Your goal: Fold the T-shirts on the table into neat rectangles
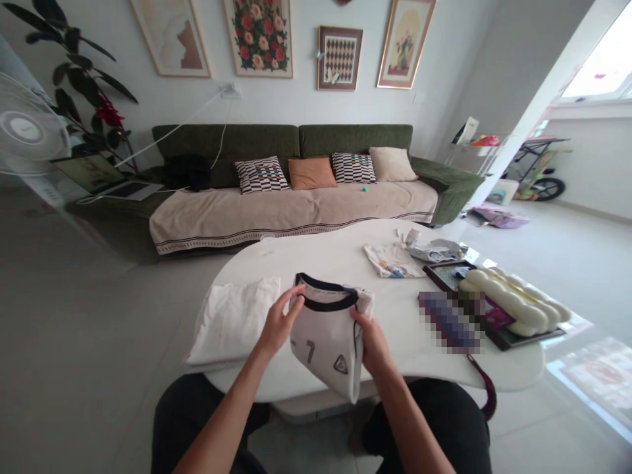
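Note:
A folded white T-shirt with a black collar and a grey "7" print lies at the near edge of the white round table. My left hand grips its left side, fingers curled over the fabric near the collar. My right hand pinches its right edge. The shirt's lower corner hangs past the table rim towards my lap. A flat folded white cloth rests just left of my left hand.
Another folded printed garment and crumpled wrappers lie further back on the table. A dark tray with a bumpy cream object sits at right. A green sofa with cushions stands behind; a fan at left.

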`<action>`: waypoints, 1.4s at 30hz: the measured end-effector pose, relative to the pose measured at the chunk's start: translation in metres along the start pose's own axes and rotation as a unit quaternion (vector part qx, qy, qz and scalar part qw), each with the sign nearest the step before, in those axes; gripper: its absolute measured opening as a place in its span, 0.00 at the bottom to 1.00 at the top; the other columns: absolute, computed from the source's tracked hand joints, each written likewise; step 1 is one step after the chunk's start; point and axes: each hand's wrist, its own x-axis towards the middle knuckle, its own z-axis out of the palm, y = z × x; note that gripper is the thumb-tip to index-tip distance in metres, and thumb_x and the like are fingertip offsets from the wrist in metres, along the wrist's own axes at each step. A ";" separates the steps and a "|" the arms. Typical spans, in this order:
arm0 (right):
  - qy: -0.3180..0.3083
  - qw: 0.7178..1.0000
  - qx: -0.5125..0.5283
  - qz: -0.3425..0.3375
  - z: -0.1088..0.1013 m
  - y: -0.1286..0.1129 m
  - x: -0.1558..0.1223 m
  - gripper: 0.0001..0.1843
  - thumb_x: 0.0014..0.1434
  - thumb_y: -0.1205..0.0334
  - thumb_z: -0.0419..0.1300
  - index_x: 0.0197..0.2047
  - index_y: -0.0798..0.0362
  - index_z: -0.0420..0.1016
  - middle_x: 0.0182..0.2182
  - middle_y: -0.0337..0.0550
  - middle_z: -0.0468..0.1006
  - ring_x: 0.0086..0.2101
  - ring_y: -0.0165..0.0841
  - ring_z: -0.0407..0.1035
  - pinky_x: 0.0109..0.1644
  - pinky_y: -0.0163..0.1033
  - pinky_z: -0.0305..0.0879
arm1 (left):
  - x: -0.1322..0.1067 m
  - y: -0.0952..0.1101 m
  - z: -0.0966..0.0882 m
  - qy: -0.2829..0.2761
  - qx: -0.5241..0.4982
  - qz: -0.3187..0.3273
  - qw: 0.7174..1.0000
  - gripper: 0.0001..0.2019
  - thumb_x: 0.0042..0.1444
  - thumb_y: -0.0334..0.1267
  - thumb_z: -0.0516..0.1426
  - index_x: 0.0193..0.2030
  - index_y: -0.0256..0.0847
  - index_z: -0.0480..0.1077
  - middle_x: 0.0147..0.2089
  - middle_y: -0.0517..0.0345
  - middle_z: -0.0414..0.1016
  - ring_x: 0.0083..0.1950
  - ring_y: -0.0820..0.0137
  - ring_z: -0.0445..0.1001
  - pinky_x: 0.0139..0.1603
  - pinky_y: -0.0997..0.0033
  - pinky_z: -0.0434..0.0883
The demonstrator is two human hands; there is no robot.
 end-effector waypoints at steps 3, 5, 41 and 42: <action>0.028 0.996 -0.087 -0.002 -0.039 -0.008 0.034 0.23 0.50 0.51 0.52 0.44 0.59 0.67 0.33 0.48 0.77 0.32 0.38 0.71 0.33 0.39 0.66 | 0.021 -0.031 -0.007 0.072 0.072 -0.004 0.995 0.19 0.57 0.45 0.49 0.52 0.40 0.65 0.55 0.52 0.66 0.57 0.67 0.62 0.58 0.67 0.58; 0.067 0.987 -0.147 -0.011 -0.064 -0.006 0.053 0.24 0.50 0.53 0.53 0.47 0.59 0.66 0.36 0.51 0.76 0.37 0.40 0.70 0.38 0.41 0.65 | 0.028 -0.056 -0.003 0.039 0.139 -0.052 0.988 0.20 0.57 0.43 0.49 0.54 0.38 0.62 0.57 0.50 0.64 0.57 0.67 0.63 0.57 0.68 0.59; 0.068 0.760 -0.638 -0.103 -0.066 0.087 0.107 0.34 0.59 0.50 0.42 0.64 0.57 0.41 0.63 0.47 0.43 0.62 0.38 0.32 0.60 0.50 0.39 | 0.039 -0.147 0.136 -0.121 0.494 0.063 0.859 0.36 0.54 0.54 0.46 0.65 0.36 0.44 0.67 0.43 0.37 0.66 0.53 0.35 0.59 0.50 0.49; 0.070 0.760 -0.638 -0.106 -0.065 0.086 0.108 0.34 0.59 0.50 0.42 0.64 0.57 0.41 0.63 0.48 0.43 0.62 0.38 0.33 0.60 0.50 0.39 | 0.039 -0.147 0.136 -0.119 0.495 0.064 0.858 0.36 0.54 0.54 0.46 0.65 0.35 0.44 0.67 0.43 0.37 0.66 0.54 0.36 0.59 0.50 0.49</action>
